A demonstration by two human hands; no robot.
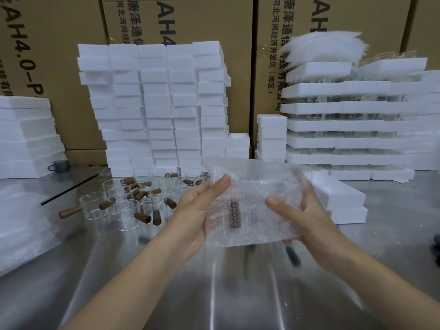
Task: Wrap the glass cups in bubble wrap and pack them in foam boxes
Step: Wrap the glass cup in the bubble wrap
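Note:
Above the steel table, both hands hold a sheet of bubble wrap (252,201) folded around a glass cup, whose brown wooden handle (234,214) shows through the plastic. My left hand (202,206) cups the bundle from the left with its fingers under the wrap. My right hand (297,210) grips the right side, thumb on top and fingers behind. Several bare glass cups with wooden handles (128,203) stand and lie on the table to the left. Open foam boxes (338,198) are stacked just right of the bundle.
A tall wall of white foam boxes (154,110) stands at the back centre, more foam (26,139) at the left. Foam trays of glassware (357,129) are stacked at the right under loose white sheets. Bubble wrap sheets (21,229) lie at the far left. Cardboard cartons stand behind.

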